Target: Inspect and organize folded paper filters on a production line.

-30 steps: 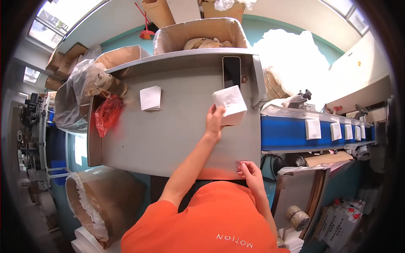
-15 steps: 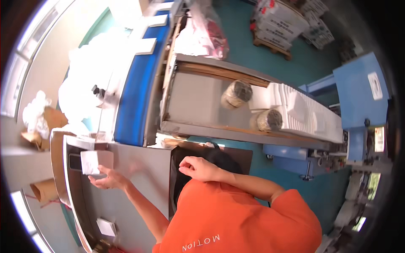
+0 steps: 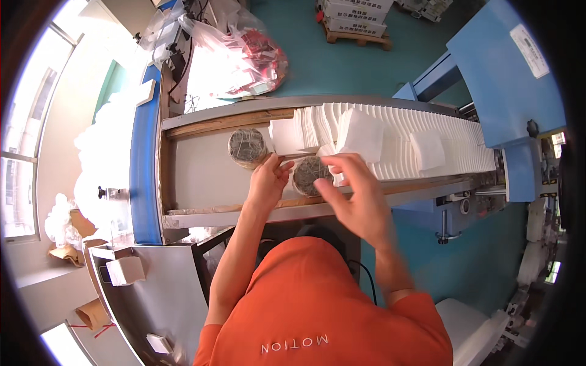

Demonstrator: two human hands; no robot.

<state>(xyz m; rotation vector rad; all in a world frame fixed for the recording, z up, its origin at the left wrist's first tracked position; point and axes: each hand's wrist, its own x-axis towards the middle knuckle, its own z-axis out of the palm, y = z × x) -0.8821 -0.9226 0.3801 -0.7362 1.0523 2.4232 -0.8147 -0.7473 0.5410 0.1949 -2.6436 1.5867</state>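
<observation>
My left hand (image 3: 268,183) has its fingers curled together between two round, tape-wrapped blocks; what they hold, if anything, is hidden. One block (image 3: 246,147) stands just to the left of those fingertips. My right hand (image 3: 359,198) is open, thumb and fingers spread at the right side of the other block (image 3: 312,176); I cannot tell whether they touch it. Behind the blocks, a long row of white paper pieces (image 3: 397,122) stands on edge in a grey trough (image 3: 201,174). A few loose white pieces (image 3: 361,135) lie on top of the row.
A blue conveyor belt (image 3: 145,177) borders the trough's left end. Blue machinery (image 3: 500,55) rises at the right. Clear plastic bags with red and white contents (image 3: 259,55) sit beyond the trough. A small white stack (image 3: 125,270) lies on the grey cabinet at lower left.
My left hand has left the small white stack on the cabinet and come over the trough. My right hand has moved from my chest to the right-hand block. The view has turned toward the trough.
</observation>
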